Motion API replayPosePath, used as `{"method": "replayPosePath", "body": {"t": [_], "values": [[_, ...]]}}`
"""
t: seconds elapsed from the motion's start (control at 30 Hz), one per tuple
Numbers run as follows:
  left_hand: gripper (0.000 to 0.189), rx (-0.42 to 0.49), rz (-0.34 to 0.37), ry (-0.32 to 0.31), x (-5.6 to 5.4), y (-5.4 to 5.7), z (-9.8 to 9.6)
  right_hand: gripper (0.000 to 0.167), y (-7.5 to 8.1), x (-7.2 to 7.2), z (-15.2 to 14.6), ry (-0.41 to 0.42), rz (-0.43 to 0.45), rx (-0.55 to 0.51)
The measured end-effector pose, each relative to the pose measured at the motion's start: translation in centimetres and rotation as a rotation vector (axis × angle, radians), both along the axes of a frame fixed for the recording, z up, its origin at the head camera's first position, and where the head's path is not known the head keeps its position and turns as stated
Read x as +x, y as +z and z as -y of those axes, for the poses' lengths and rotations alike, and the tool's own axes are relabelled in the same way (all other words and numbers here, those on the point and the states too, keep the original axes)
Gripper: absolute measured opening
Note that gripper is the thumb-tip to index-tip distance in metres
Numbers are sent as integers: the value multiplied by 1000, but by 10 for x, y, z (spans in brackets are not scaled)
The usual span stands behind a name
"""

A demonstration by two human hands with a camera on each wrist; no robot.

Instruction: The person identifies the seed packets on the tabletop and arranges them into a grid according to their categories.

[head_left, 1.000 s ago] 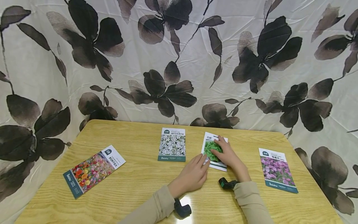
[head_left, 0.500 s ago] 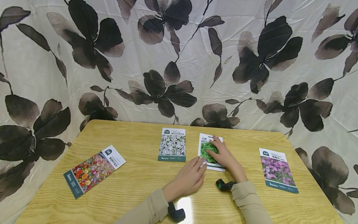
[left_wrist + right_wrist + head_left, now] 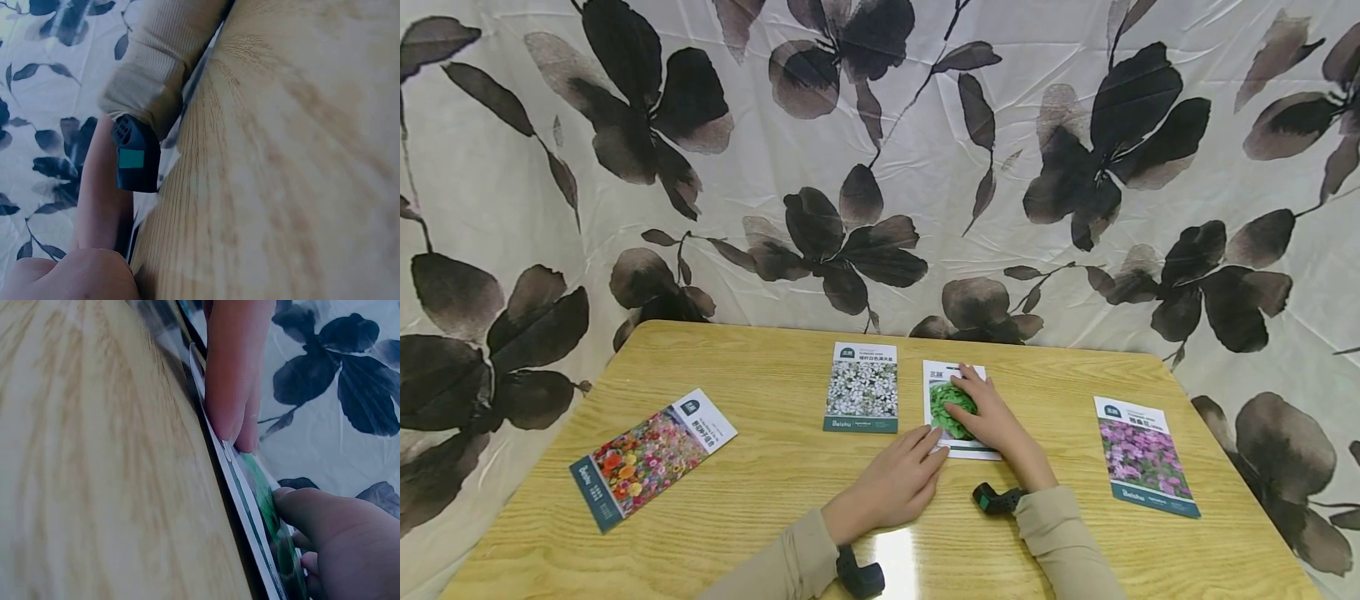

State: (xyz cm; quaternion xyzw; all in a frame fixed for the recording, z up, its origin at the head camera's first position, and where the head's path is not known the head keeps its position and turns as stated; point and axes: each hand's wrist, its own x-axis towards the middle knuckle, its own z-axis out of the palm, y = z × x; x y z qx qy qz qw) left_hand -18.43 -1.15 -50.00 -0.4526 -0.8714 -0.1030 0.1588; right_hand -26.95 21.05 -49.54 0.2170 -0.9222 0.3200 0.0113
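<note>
A white seed packet with green leaves (image 3: 942, 397) lies flat on the wooden table, right of centre. My right hand (image 3: 996, 418) rests on its right half with fingers spread, covering part of the picture. At the packet's lower left corner, the nearly straight fingertips of my left hand (image 3: 891, 479) press down. In the right wrist view, the left fingers (image 3: 232, 381) touch the packet's near edge, while the right thumb (image 3: 306, 503) lies over its printed face. The left wrist view has only the back part of the left hand (image 3: 81, 278) at the bottom.
Just left is a white-flower seed packet (image 3: 861, 390). A mixed-flower packet (image 3: 651, 462) lies slanted at far left, and a purple-flower packet (image 3: 1144, 454) at far right. A floral curtain (image 3: 880, 167) hangs behind the table (image 3: 760, 500). Each wrist carries a black device (image 3: 996, 498).
Both hands have slid the green-leaf packet left, closer to the white-flower packet, and it now lies straighter. The other packets have not moved.
</note>
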Motion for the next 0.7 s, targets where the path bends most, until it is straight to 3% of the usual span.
{"method": "replayPosePath", "body": {"t": [0.47, 0.7], "values": [[37, 47, -25, -4, -1, -2, 0, 53, 4, 4, 5, -14, 10, 7], [37, 45, -26, 14, -2, -3, 0, 60, 12, 7, 6, 26, 57, 45]]}}
